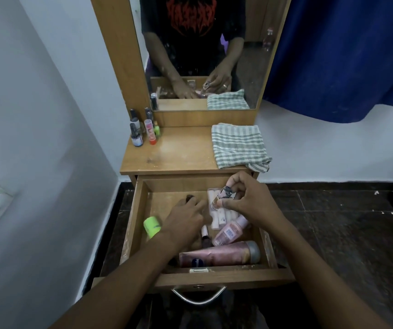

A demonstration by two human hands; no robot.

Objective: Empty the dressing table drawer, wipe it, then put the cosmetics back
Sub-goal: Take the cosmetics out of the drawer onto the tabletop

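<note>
Lifting bottles out one at a time, the person risks a slip: the right hand point(250, 200) pinches a small glass bottle point(221, 197) by fingertips only, above the open drawer point(224, 277), and a loose pinch could drop it onto the things below. Nearest, under both forearms, lie a long pink tube point(219, 254) and a pink bottle point(229, 231). The left hand point(186, 216) reaches down among them with fingers partly spread; whether it grips anything I cannot tell. Left of that hand sits a green roll point(152, 226), which a careless sweep could knock. Beyond the hands, on the tabletop point(178, 150), stand several small bottles point(143, 129) at far left and a folded striped cloth point(238, 144) at far right.
</note>
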